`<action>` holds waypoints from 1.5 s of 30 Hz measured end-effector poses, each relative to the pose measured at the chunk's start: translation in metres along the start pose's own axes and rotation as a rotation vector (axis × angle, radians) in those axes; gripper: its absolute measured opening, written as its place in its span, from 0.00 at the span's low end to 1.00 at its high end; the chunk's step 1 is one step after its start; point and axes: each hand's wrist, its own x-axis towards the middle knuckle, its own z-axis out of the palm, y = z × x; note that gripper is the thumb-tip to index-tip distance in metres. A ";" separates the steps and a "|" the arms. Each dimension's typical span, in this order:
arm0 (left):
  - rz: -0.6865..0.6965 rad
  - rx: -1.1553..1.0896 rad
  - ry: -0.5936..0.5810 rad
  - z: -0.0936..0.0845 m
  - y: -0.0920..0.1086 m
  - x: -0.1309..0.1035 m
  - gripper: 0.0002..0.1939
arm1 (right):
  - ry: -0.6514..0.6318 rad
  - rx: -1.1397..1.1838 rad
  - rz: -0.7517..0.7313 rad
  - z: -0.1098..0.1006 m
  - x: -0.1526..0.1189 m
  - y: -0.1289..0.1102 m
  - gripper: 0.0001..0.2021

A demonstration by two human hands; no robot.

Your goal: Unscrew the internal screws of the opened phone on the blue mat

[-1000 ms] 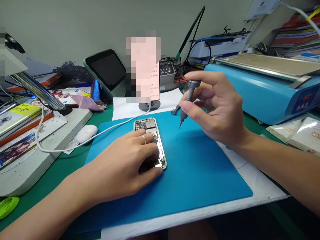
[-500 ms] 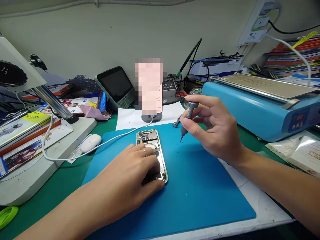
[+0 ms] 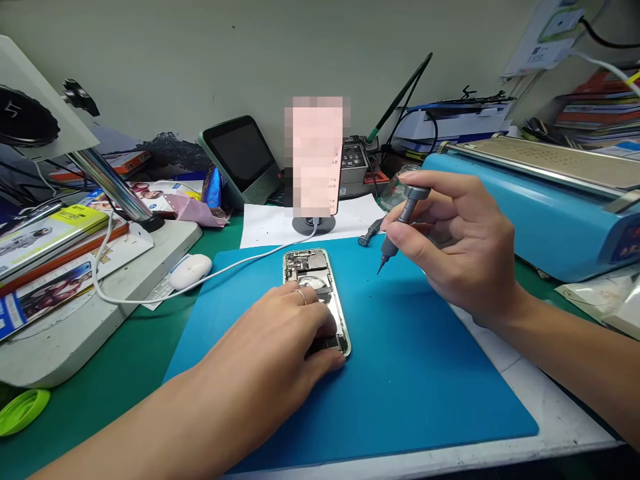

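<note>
An opened smartphone (image 3: 325,280) lies face up on a blue mat (image 3: 425,373), its inner parts exposed. My left hand (image 3: 290,320) is closed over its lower half, the thumb against the bottom end and the curled fingers on the phone; their tips are partly hidden. To the right, my right hand (image 3: 455,247) pinches a small grey precision screwdriver (image 3: 400,230). The driver leans, its thin tip pointing down-left above the mat, apart from the phone. Tiny dark specks, perhaps screws, lie beneath that tip. A second dark screwdriver (image 3: 371,231) rests behind at the mat's far edge.
A phone on a stand (image 3: 314,225) trails a white cable (image 3: 240,270) across the mat's far left. A microscope base (image 3: 65,347) with magazines and a white mouse (image 3: 191,272) sits left. On the right stands a blue machine (image 3: 525,207); a glass jar (image 3: 395,190) is behind my right hand.
The view has shifted, so things appear farther right and slightly higher. The screwdriver in my right hand leans over more. My left hand stays on the smartphone.
</note>
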 end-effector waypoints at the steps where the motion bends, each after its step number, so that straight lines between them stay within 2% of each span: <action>1: 0.000 0.003 0.003 0.000 0.000 0.000 0.09 | 0.002 -0.005 -0.002 0.000 0.000 0.000 0.22; 9: -0.015 0.074 0.016 -0.003 0.000 0.000 0.10 | 0.018 0.009 0.016 0.001 -0.001 -0.002 0.21; 18: -0.041 -0.005 -0.033 -0.009 -0.001 0.000 0.07 | 0.032 -0.016 0.040 0.003 -0.002 -0.004 0.21; 25: -0.173 -0.042 -0.074 -0.011 0.004 0.001 0.05 | 0.013 -0.025 -0.033 0.001 0.000 0.003 0.23; 30: -0.257 -0.089 -0.079 -0.011 0.004 0.001 0.05 | 0.012 -0.017 -0.018 0.001 -0.001 0.003 0.22; 39: -0.242 -0.105 -0.063 -0.008 0.003 -0.003 0.05 | 0.005 -0.047 0.013 0.000 -0.001 0.001 0.20; 45: -0.147 -0.095 -0.046 -0.008 0.001 0.000 0.03 | 0.000 -0.055 0.017 0.000 -0.003 -0.001 0.22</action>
